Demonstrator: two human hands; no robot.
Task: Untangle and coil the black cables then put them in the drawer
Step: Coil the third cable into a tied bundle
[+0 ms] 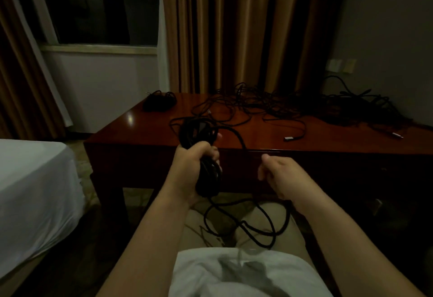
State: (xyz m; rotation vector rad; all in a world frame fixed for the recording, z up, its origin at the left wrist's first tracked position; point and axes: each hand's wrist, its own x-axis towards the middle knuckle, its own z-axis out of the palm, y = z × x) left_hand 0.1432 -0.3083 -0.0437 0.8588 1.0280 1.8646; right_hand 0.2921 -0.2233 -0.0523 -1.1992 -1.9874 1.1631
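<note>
Dark wood desk [257, 137]: tangled black cables [269, 104], small coiled bundle [159, 101].

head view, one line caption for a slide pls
Left hand grips a black cable coil before a cable-strewn wooden table.

far cables [351, 102] merge into darkness.

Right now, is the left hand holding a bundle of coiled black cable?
Yes: the left hand grips a coiled black cable bundle in front of the wooden table.
</note>
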